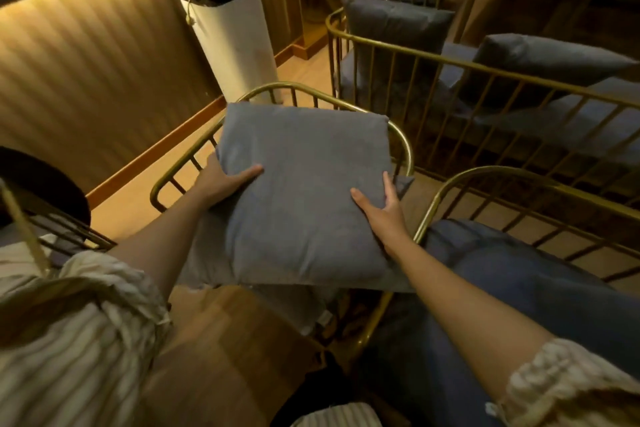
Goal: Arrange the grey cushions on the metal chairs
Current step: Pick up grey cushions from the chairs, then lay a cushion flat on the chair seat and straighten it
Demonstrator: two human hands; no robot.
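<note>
Two hands on one grey cushion (301, 191): your left hand (221, 184) grips its left edge, thumb on the top face and fingers tucked out of sight beneath; your right hand (384, 211) clamps the right edge, thumb on top and the other fingers wrapped round the side. The cushion sits between your palms, tilted with its top face toward you, held above the near metal chair (401, 146), whose curved brass rail shows behind and to the right of it. Under it, one more grey cushion (294, 302), mostly hidden. To your right, a second chair (502, 177) with a dark blue cushion (519, 263) on the seat. Farther back, a railed bench (485, 73) holding two dark cushions. By the wall, one white tower unit (232, 45). Striped sleeves (76, 340) on both arms.
</note>
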